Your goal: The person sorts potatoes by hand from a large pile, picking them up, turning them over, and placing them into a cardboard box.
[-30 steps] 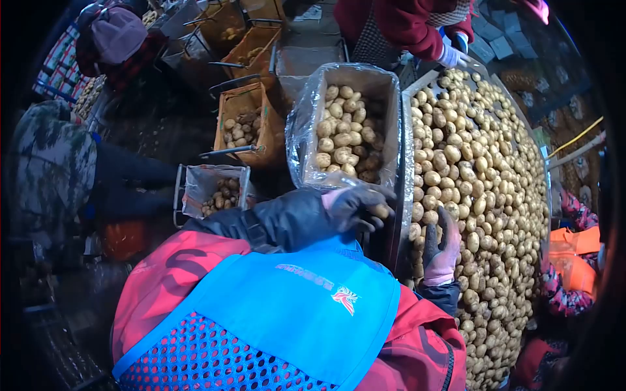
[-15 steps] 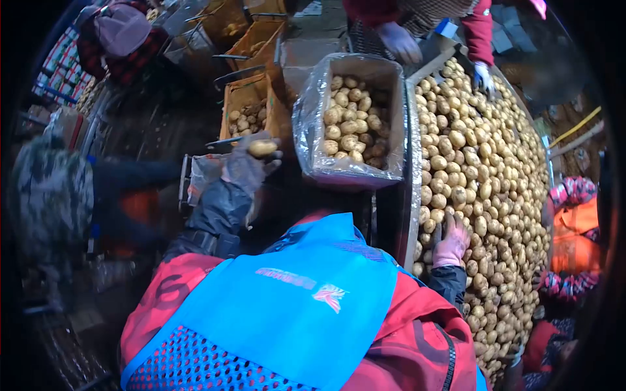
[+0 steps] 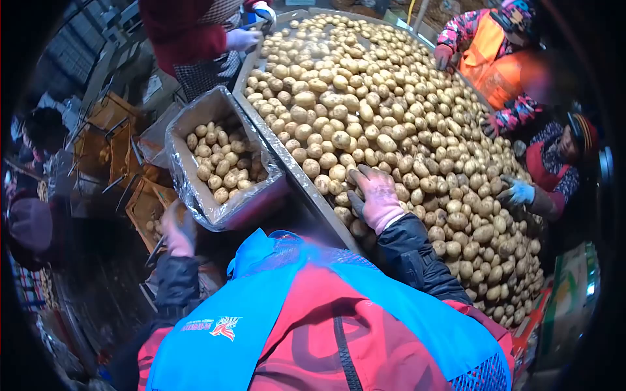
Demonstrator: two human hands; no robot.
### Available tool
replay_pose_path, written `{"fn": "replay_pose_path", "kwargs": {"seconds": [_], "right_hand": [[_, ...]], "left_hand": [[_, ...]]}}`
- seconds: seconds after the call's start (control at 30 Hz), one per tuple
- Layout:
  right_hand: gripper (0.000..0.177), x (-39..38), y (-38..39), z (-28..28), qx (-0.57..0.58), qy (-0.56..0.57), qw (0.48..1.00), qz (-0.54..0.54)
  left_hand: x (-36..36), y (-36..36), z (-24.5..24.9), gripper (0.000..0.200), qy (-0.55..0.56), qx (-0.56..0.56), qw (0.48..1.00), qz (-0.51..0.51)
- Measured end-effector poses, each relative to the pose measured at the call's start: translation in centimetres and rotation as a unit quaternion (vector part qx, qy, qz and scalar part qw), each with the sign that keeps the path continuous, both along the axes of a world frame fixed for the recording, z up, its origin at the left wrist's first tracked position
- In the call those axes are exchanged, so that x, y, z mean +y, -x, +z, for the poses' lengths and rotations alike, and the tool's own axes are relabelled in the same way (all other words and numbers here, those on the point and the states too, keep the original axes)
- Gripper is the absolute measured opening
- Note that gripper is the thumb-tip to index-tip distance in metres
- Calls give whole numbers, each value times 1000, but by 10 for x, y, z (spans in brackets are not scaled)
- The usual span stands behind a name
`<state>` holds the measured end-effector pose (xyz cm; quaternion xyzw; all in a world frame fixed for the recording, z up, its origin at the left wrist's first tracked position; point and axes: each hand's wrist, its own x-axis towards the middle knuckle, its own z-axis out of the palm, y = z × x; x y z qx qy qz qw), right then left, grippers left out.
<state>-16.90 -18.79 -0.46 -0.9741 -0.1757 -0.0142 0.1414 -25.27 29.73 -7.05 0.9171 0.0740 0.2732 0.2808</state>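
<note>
My right hand (image 3: 378,199), in a soiled pink glove, lies on the heap of potatoes (image 3: 417,140) with its fingers apart. It touches the potatoes near the metal edge (image 3: 297,166) of the sorting table. My left hand (image 3: 177,229), also gloved, is smeared by motion beside the plastic-lined box (image 3: 218,215) and in front of an orange-brown crate (image 3: 149,207). Its fingers and anything in them cannot be made out. Inside the lined box sit several pale potatoes (image 3: 225,159).
More crates (image 3: 107,124) stand at the left. Across the table, a person in an orange vest (image 3: 486,55) and another in a blue glove (image 3: 520,191) have hands at the heap. A person in a red sleeve (image 3: 173,32) stands behind the box. Cartons (image 3: 567,306) are at the right.
My view has turned right. My left hand, earlier raised with a potato by the crates, is now lower by the lined box, with no potato visible. My right hand remains on the heap.
</note>
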Motion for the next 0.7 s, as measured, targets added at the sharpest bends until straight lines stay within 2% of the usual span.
{"fn": "replay_pose_path", "kwargs": {"seconds": [0.03, 0.07, 0.1, 0.13, 0.17, 0.2, 0.23, 0.3, 0.43, 0.5, 0.57, 0.67, 0.7], "right_hand": [[50, -4, 7, 4, -15, 9, 1000, -8], [50, -8, 12, 9, 18, -3, 999, -32], [50, -16, 19, -2, -7, 3, 998, -54], [51, -22, 27, -1, -13, 10, 998, -68], [51, -28, 35, 1, -20, 17, 996, -81], [51, -35, 42, -6, -14, 31, 994, -108], [53, -39, 51, -8, 9, 47, 990, -129], [54, -46, 63, -16, 1, 8, 992, -130], [59, -36, 72, -20, 11, 32, 984, -177], [57, -35, 73, -19, 4, 24, 984, -178], [58, -38, 71, -21, -6, 22, 986, -167], [59, -44, 65, -22, 13, 10, 985, -170], [59, -46, 63, -23, 18, 10, 985, -173]], "left_hand": [[-22, -26, 7, 44, -55, 20, 997, -54], [-63, -43, 33, 47, -62, 24, 993, -102], [-91, -67, 29, 51, -12, 32, 988, -150], [-116, -85, 49, 53, -56, 27, 966, -252], [-142, -100, 57, 54, -80, 53, 954, -284], [-160, -116, 48, 52, -29, 64, 935, -348], [-185, -127, 56, 55, -56, 86, 921, -375], [-226, -153, 59, 59, -66, 103, 894, -431], [-288, -219, 39, 67, -163, 109, 858, -475], [-308, -240, 31, 63, -207, 175, 828, -491], [-319, -251, 26, 72, -243, 201, 827, -465], [-308, -258, 28, 58, -138, 170, 855, -470], [-303, -261, 27, 58, -141, 152, 865, -456]]}}
